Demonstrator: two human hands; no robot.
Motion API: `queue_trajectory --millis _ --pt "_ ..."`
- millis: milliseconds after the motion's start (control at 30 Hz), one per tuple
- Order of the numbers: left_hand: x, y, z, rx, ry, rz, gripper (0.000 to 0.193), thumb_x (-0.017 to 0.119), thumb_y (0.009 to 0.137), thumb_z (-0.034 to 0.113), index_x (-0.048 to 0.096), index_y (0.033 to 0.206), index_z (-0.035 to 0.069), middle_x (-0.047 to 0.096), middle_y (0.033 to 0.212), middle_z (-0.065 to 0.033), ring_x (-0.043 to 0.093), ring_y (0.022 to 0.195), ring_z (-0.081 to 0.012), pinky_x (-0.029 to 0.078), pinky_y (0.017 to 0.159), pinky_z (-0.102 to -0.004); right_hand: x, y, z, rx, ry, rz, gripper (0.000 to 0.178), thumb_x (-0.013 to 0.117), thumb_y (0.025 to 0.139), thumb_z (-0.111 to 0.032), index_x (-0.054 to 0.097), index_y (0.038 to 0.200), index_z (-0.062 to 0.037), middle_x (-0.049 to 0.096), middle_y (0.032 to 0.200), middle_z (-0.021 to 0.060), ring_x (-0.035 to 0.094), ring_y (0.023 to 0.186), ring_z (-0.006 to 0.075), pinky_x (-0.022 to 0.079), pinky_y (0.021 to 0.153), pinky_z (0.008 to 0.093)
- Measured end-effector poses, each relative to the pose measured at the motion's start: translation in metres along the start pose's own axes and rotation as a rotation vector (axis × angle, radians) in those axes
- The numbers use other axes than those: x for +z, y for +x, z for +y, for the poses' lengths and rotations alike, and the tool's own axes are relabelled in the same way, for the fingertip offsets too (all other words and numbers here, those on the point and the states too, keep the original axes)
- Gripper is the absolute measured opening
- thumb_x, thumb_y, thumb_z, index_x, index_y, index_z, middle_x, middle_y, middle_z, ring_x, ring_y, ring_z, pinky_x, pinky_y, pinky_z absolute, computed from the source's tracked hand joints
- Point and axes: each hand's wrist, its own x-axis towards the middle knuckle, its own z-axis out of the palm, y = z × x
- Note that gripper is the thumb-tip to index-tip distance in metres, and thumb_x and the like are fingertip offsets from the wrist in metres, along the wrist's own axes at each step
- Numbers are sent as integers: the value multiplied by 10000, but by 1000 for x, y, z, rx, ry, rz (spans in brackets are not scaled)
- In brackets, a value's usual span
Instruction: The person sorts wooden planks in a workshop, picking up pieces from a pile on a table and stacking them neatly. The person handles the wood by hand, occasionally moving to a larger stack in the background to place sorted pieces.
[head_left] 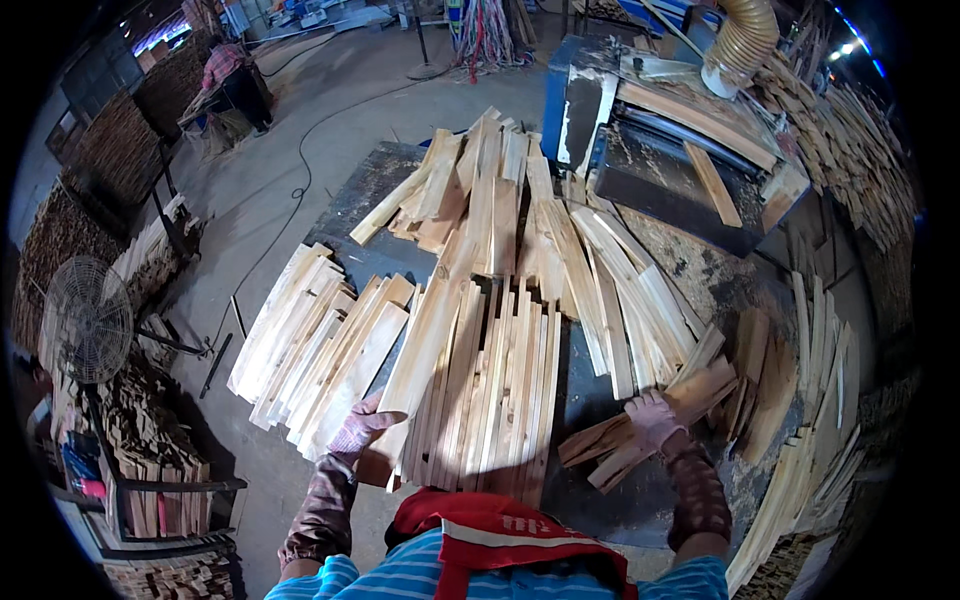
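Observation:
My left hand [366,424], in a pale work glove, is closed round the near end of a long wooden board [422,335]. That board slants away from me over the table. Beside it lies a tight row of narrow wooden strips [490,385]. My right hand [652,420], gloved too, is closed on a short, darker wooden board [700,392] in a small crossed heap at the table's right. Its fingertips are partly hard to make out. Further in, a loose pile of boards [505,215] covers the far middle of the table.
The dark table [358,205] carries more strips at left [345,350] and a fanned stack [635,285] at right. Beyond stands a planing machine [680,150] with a ribbed hose [742,45]. A fan [88,318] stands at left; a person [238,82] works far off.

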Motion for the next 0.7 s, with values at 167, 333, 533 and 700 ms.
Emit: queue_trajectory --millis 167,333,533,700 --pt "-63 18 -35 135 303 77 608 623 849 10 485 1440 -16 661 1211 -41 617 1037 -121 480 915 -262 -87 -25 10 263 338 -200 553 688 805 -420 529 1218 -89 597 1223 148 574 1187 335 450 985 450" --pt "-65 35 -136 107 324 235 473 601 980 201 533 1405 3 664 1242 -72 601 1107 -145 475 949 -281 -154 -21 -28 479 769 -24 683 736 769 -528 561 1190 -20 636 1135 237 623 1084 376 489 921 459" --pt "-90 70 -163 -184 222 248 625 676 936 160 420 1479 -16 628 1310 -127 606 1126 -171 482 959 -291 -132 75 -92 452 1164 426 681 718 786 -538 569 1157 13 653 1086 238 651 999 379 511 854 437" --pt "57 78 -36 354 274 -28 941 750 901 318 152 1592 92 330 1562 -233 368 1420 -263 387 1108 -380 -206 155 -119 522 1396 532 650 726 787 -587 584 1069 -19 670 889 190 664 785 371 523 723 456"
